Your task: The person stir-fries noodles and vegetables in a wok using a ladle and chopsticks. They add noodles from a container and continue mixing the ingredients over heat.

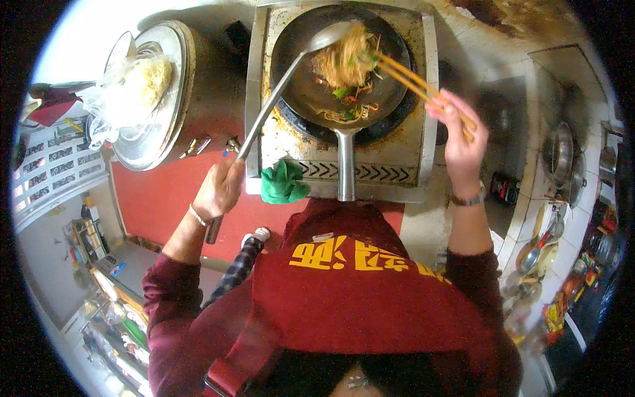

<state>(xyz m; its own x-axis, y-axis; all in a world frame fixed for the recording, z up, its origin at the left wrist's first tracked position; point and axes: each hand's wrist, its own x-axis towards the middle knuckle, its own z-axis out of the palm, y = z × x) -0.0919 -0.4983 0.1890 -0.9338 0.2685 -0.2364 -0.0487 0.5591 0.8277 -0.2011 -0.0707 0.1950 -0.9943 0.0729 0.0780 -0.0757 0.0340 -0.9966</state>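
My left hand [219, 188] grips the long handle of a metal wok ladle [268, 106], whose bowl is at the far side of the wok against the food. In my right hand [462, 134] is a pair of wooden chopsticks [414, 82], their tips in a blurred heap of browned noodles [342, 59] mixed with greens. The dark wok [292, 94] sits on the stove burner, its steel handle [346, 168] pointing toward me. Loose noodles and vegetable bits [347, 111] lie in the wok's near half.
A crumpled green cloth [284, 182] lies on the front left corner of the stove [429, 119]. To the left, a round metal lid [149, 151] bears pale noodles [151, 79] and a plastic bag [101, 119]. Along the right stands a tiled counter [513, 243] with bowls and ladles.
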